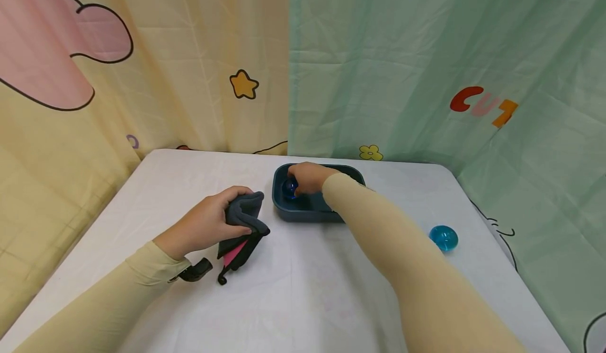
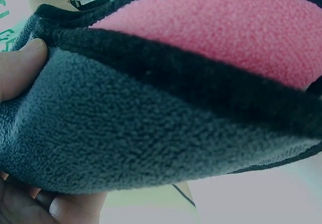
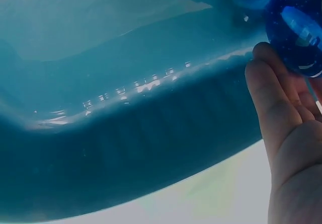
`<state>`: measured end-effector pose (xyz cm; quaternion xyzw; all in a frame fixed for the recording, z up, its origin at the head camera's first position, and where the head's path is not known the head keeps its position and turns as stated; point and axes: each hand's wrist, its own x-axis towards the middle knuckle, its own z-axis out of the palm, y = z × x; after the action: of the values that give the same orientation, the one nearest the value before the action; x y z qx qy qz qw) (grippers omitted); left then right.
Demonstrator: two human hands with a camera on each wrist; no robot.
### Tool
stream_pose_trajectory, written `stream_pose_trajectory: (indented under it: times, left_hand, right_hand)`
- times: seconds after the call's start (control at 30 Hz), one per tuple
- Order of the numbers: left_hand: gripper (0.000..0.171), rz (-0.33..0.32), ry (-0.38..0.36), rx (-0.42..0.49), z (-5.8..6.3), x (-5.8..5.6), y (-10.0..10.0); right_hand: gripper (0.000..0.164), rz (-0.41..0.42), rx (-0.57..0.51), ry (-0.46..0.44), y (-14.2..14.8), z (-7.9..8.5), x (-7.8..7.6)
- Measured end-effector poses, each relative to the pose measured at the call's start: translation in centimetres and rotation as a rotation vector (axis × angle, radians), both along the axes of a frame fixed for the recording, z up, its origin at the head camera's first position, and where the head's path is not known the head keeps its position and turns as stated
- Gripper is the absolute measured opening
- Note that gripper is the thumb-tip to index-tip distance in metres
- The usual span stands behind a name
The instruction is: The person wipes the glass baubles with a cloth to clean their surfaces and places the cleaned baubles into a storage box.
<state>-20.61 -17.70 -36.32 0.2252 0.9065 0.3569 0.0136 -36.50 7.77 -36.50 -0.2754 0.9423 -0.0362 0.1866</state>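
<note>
My left hand (image 1: 205,225) grips a folded plush cloth (image 1: 245,209), thumb on one side and fingers on the other. The cloth is grey outside, pink inside, with black edging; a small loop dangles at its lower end. In the left wrist view the grey face of the cloth (image 2: 126,123) fills most of the picture. My right hand (image 1: 310,178) reaches into a dark blue-green tray (image 1: 307,216) and holds a clear dark blue ball (image 1: 289,188) near the tray's left end. The right wrist view has the fingertips against the blue ball (image 3: 294,30), close over the tray floor.
A lighter turquoise clear ball (image 1: 444,238) lies on the white-covered table (image 1: 293,290), right of my right forearm. Yellow and green printed curtains (image 1: 379,69) hang behind the table and at both sides. A black wrist strap piece (image 1: 196,270) juts out below my left wrist.
</note>
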Motion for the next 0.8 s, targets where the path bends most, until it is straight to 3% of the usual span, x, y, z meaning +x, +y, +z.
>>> stream_pose_trajectory:
  times: [0.27,0.47,0.63,0.8]
  left_hand:
    - [0.064,0.000,-0.008,-0.004,-0.1,0.0,0.3]
    - [0.064,-0.016,-0.023,-0.003,0.0,0.0,0.4]
    - [0.065,-0.023,-0.035,-0.001,0.0,0.0,0.5]
    - [0.065,-0.022,-0.045,-0.001,0.0,0.0,0.7]
  right_hand:
    - [0.053,-0.013,-0.006,0.006,0.3,0.0,0.3]
    - [0.063,-0.030,0.013,0.002,1.1,0.3,0.2]
    - [0.068,-0.029,0.008,0.017,2.7,1.8,0.7]
    - [0.068,-0.071,-0.047,0.007,5.2,4.0,2.7]
